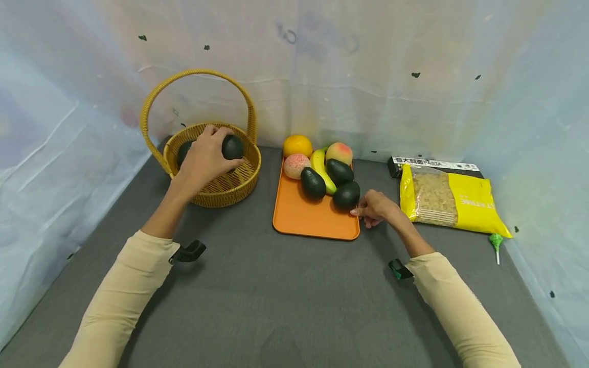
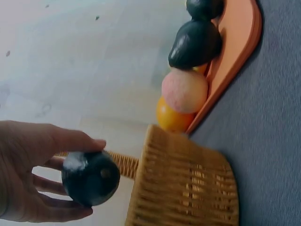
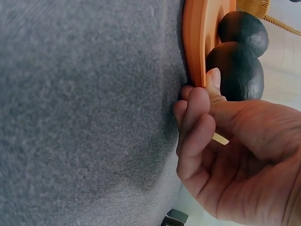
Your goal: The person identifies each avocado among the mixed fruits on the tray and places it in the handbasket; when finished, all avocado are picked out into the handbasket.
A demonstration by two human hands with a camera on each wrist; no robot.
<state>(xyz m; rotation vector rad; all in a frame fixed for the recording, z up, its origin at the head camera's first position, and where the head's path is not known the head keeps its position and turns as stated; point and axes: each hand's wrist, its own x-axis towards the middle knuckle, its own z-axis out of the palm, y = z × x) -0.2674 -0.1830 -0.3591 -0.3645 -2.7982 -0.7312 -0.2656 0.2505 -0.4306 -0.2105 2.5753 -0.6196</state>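
In the head view, my left hand [image 1: 204, 157] holds a dark avocado [image 1: 232, 147] over the wicker basket [image 1: 230, 197]. The left wrist view shows thumb and fingers curled round that avocado [image 2: 91, 179], above the basket's rim. Another dark avocado [image 1: 184, 153] lies inside the basket, partly behind the hand. My right hand [image 1: 375, 206] pinches the right edge of the orange tray [image 1: 313, 220]; its thumb lies over the rim in the right wrist view. On the tray sit several avocados [image 1: 346, 196], a banana [image 1: 322, 171], two peaches [image 1: 296, 166] and an orange [image 1: 297, 146].
Right of the tray lie a yellow pasta bag [image 1: 474, 202], a black-and-white pasta box [image 1: 432, 164] behind it and a green lollipop [image 1: 496, 242]. The basket's tall handle [image 1: 198, 71] arches above it. A pale curtain [image 1: 322, 76] hangs behind the grey table [image 1: 285, 286].
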